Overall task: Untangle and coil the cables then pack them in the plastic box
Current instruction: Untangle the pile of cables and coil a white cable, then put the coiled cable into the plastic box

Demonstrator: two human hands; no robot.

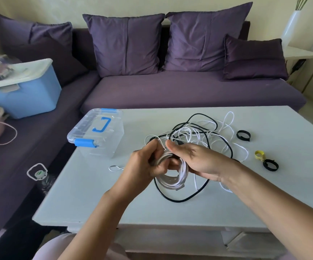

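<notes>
My left hand grips a coil of white cable above the white table, its fingers curled round the top of the loops. My right hand is beside it, the coil passing between thumb and palm, fingers stretched toward the left hand. Behind the hands lies a tangle of white and black cables. A black cable loop curves on the table under the coil. The clear plastic box with blue latches and a blue handle stands closed at the table's left.
Two black strap rings and a yellow one lie at the table's right. A small wire clip lies left of my hands. A purple sofa carries a blue bin. A water bottle stands by the table's left edge.
</notes>
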